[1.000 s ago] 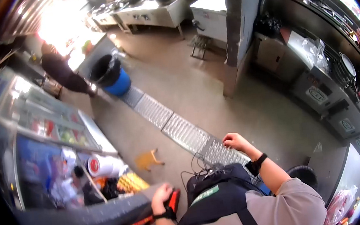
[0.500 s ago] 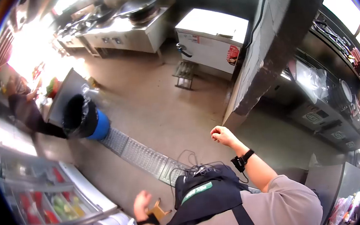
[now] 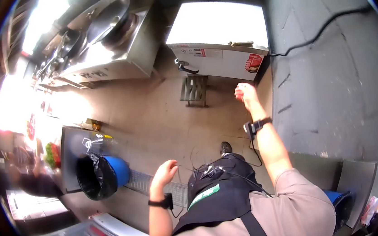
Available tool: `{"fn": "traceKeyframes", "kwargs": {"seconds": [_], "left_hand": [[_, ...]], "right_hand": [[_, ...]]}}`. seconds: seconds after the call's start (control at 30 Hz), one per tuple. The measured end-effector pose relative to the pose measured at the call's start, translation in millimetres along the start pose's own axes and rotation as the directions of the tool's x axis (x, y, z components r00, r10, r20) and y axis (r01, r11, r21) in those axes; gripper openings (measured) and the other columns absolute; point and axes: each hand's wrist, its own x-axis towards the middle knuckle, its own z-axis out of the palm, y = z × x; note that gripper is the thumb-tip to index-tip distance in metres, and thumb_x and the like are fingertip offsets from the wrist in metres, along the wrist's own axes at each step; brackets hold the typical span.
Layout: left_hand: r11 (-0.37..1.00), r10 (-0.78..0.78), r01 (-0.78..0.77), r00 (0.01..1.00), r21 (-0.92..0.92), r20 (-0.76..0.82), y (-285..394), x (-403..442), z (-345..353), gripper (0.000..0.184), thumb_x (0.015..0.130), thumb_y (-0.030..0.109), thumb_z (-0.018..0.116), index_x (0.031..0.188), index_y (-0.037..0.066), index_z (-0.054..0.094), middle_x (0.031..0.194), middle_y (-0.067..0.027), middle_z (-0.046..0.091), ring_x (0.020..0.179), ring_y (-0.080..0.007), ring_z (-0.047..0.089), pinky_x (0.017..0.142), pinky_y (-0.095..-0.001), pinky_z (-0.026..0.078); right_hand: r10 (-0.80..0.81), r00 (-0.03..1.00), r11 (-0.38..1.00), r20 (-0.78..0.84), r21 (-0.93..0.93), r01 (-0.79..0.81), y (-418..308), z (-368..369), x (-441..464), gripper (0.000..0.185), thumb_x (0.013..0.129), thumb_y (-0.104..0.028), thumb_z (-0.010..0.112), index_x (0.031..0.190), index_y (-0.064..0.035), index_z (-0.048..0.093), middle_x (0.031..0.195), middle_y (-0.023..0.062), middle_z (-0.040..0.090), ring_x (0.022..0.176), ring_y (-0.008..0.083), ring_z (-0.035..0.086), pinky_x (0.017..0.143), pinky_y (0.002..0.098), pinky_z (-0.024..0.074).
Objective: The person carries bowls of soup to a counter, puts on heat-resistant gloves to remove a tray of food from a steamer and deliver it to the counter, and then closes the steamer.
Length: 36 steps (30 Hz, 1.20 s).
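Right hand [image 3: 247, 94] hangs loosely clenched, nearest the closed white freezer [image 3: 218, 40], while the left hand [image 3: 164, 173] is slack and seemingly empty, nothing visibly taken up yet.

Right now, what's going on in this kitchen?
A person in a black apron has both hands out in front. The right hand, fingers curled, is in view just below the white chest and right of the stool, apparently touching neither. The left hand is loosely bent, right of the blue bin. No held item shows in either. At far left, someone else's dark sleeve shows, blurred.
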Motion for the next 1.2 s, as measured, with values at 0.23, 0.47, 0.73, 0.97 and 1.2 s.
{"fn": "traceKeyframes", "kwargs": {"seconds": [0.23, 0.47, 0.73, 0.97, 1.2], "left_hand": [[0.976, 0.216, -0.216, 0.976, 0.011, 0.018, -24.9, 223.2, -91.5, 0.021, 0.085, 0.013, 0.06, 0.101, 0.0, 0.061, 0.098, -0.0188, 0.064, 0.093, -0.0365, 0.061, 0.082, -0.0405, 0.05], [0.791, 0.583, -0.595, 0.804, 0.146, 0.119, -82.2, 545.9, -50.3, 0.029, 0.079, 0.007, 0.057, 0.107, 0.0, 0.056, 0.108, -0.0194, 0.058, 0.105, -0.0365, 0.054, 0.092, -0.0417, 0.045], [0.637, 0.633, -0.659, 0.743, 0.399, 0.217, -112.7, 796.6, 73.2, 0.029, 0.081, 0.01, 0.047, 0.106, 0.0, 0.057, 0.113, -0.0167, 0.055, 0.112, -0.0323, 0.049, 0.098, -0.0394, 0.04], [0.586, 0.507, -0.506, 0.838, 0.633, 0.201, -155.7, 853.1, 148.0, 0.034, 0.086, 0.016, 0.047, 0.113, 0.0, 0.06, 0.116, -0.0204, 0.059, 0.115, -0.0359, 0.052, 0.095, -0.0463, 0.041], [0.66, 0.387, -0.372, 0.913, 0.653, 0.128, -159.1, 866.8, 156.7, 0.026, 0.085, 0.016, 0.051, 0.1, 0.001, 0.067, 0.098, -0.0203, 0.068, 0.091, -0.0329, 0.066, 0.079, -0.0444, 0.05]], "right_hand": [[-0.106, 0.973, 0.993, -0.205, 0.028, 0.114, -54.7, 38.0, 240.0, 0.007, 0.087, -0.009, 0.057, 0.085, -0.0037, 0.059, 0.071, 0.0063, 0.06, 0.061, 0.0168, 0.06, 0.055, 0.0282, 0.0527], [-0.128, 0.781, 0.974, -0.611, -0.227, -0.018, -46.6, 31.8, 338.6, 0.016, 0.086, -0.013, 0.065, 0.092, 0.0009, 0.059, 0.079, 0.008, 0.057, 0.069, 0.0164, 0.056, 0.059, 0.0292, 0.051], [-0.023, 0.746, 0.997, -0.666, -0.075, -0.036, -66.4, 5.7, 376.6, 0.022, 0.091, -0.009, 0.059, 0.106, 0.005, 0.051, 0.102, 0.0154, 0.05, 0.086, 0.021, 0.053, 0.076, 0.0354, 0.0535], [0.075, 0.645, 0.996, -0.76, 0.021, -0.092, -60.6, 18.6, 395.8, 0.016, 0.091, -0.017, 0.063, 0.1, -0.0053, 0.055, 0.081, 0.0052, 0.058, 0.058, 0.0137, 0.05, 0.054, 0.0274, 0.0404], [0.152, 0.662, 0.987, -0.734, 0.146, -0.065, -62.9, 5.1, 396.4, 0.01, 0.092, -0.009, 0.057, 0.099, -0.0032, 0.054, 0.084, 0.009, 0.057, 0.064, 0.0177, 0.053, 0.059, 0.0337, 0.048]]}}
